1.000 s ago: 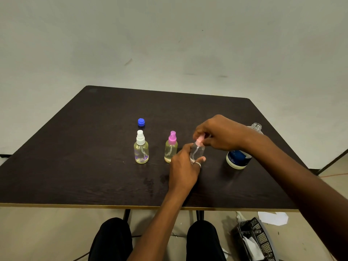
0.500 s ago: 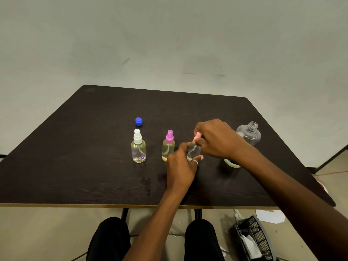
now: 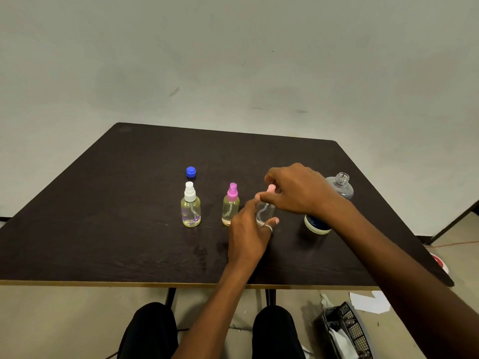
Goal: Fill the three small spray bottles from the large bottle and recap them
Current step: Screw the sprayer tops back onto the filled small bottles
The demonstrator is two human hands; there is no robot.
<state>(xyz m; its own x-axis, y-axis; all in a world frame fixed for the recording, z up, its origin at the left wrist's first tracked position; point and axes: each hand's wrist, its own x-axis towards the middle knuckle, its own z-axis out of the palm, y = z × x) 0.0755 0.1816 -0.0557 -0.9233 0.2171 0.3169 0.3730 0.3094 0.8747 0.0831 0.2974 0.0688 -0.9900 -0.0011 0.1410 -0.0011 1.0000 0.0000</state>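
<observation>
Grips with the left hand point(image 3: 248, 229), forearm straight in from the near edge, the clear third bottle point(image 3: 265, 212) by its body, with thumb and fingers curled round it and a ring on one finger. Pinches with the right hand point(image 3: 298, 190), wrist bent down and arm in from the right, the pale pink spray cap point(image 3: 271, 188) on top of this bottle, between thumb and fingertips.

Most of the bottle hidden between both hands. Cannot tell how much liquid is inside, nor if the cap is fully screwed on. Just behind and to the right of the right hand, the large bottle point(image 3: 342, 186), crossed in the middle by the right forearm. Only its open neck, clear shoulder, dark blue label and white base visible.

On the tabletop point(image 3: 103, 229), just left of the left hand, a magenta-capped bottle point(image 3: 230, 206). Farther left, a white-capped bottle point(image 3: 191, 207). Both upright, with yellowish liquid. Beyond the white-capped one, a blue cap point(image 3: 191, 172).
</observation>
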